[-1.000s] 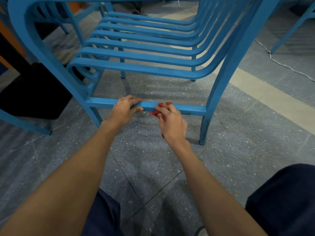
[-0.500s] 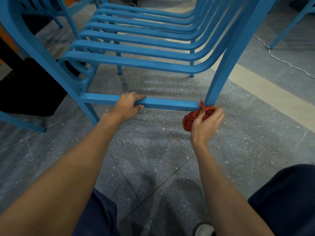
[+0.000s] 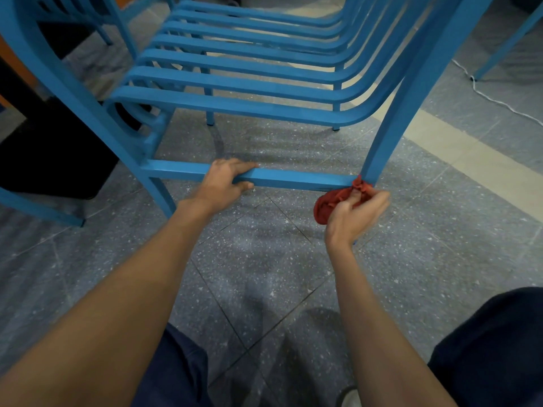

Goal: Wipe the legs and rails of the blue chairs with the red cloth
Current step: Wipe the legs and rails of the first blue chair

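A blue slatted chair [image 3: 241,74] stands in front of me on the floor. Its low cross rail [image 3: 299,179] runs between the two near legs. My left hand [image 3: 224,183] grips this rail near its middle, fingers over the top and thumb underneath. My right hand [image 3: 357,214] holds the bunched red cloth [image 3: 330,202] against the right end of the rail, where it meets the right leg [image 3: 411,98]. The lower part of that leg is hidden behind my right hand.
More blue chair frames stand at the far left [image 3: 41,210] and the top right [image 3: 511,39]. A black box [image 3: 50,154] sits on the floor to the left. A white cable [image 3: 493,98] trails across the grey speckled floor at right. My knees frame the bottom edge.
My right hand slid the red cloth along the rail from its middle to the right end by the leg. My left hand kept its grip on the rail.
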Tool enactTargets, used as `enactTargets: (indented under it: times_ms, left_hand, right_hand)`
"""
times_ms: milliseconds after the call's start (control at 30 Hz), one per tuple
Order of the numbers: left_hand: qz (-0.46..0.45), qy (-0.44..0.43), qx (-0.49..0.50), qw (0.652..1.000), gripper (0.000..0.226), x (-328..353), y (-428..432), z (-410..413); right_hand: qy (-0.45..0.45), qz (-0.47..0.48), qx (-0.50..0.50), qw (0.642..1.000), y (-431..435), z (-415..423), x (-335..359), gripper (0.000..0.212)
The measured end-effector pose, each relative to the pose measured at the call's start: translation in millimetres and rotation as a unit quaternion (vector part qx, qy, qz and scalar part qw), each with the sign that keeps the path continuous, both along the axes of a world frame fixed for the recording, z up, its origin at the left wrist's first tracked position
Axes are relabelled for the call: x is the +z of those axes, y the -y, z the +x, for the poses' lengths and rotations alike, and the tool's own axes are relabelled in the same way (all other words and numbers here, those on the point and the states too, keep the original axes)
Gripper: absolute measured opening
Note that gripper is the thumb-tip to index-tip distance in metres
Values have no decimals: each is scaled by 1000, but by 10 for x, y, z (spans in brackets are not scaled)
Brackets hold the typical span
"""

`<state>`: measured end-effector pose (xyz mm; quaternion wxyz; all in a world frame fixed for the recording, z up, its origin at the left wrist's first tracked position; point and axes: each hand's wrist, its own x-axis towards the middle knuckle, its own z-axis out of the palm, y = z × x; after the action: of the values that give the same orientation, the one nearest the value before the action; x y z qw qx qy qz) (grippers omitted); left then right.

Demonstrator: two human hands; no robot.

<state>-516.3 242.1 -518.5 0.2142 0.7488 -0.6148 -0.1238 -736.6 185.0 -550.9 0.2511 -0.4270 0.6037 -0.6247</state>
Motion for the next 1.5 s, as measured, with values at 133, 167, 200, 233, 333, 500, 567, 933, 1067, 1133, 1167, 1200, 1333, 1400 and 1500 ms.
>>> enactTargets:
  times_ms: [133,167,200,233,333,500,567,933,1067,1133,1167,1200,1333,1400,1500]
  left_hand:
    - [-2,-3,2,1000,48,-5,-3,-3]
    - [-3,-4,3,1000,48,-3,-6,-9]
    - [-3,-6,4,1000,48,-2,-10,-12]
    - [-2,-7,4,1000,48,-1,-11,-8]
    - [-1,-8,3,1000,47,-10,-10,4]
    - [-6,-8,-2,1000,46,-33,1,18]
    - [-9,-10,0,1000,46,-28,-2,8]
    - [-7,-16,-2,1000,47,-30,-4,19]
    - [-12,-11,2,1000,47,-34,-5,18]
    - [-15,-8,2,1000,47,-35,-6,8]
    - [-17,-5,1,1000,47,-29,-5,4]
    - [-18,-3,2,1000,47,-30,-3,1]
    - [-15,5,0,1000,47,-21,1,18]
    - [-10,2,-1,1000,47,-41,0,35]
    - [-9,0,-6,1000,47,-62,7,54]
  right_hand:
    - [-6,12,58,998,-190,298,-37,8]
    - [-5,15,78,997,-222,320,-43,10]
    - [-8,15,91,996,-235,312,-53,10]
    - [-13,13,92,996,-228,275,-54,10]
    - [4,12,27,1000,-82,59,-70,5]
    - [29,6,0,1000,-39,48,-11,7]
    - [48,28,34,998,-151,222,29,13]
    - [36,45,32,998,-109,96,-23,13]
    - [47,30,4,998,-125,219,52,12]
    - [56,39,44,997,-230,401,77,10]
    - [59,48,71,995,-291,487,85,10]
    - [61,56,97,992,-348,552,92,12]
    - [39,58,135,988,-404,541,57,16]
    - [41,46,85,994,-290,374,41,13]
    - [80,39,-8,996,-100,178,52,11]
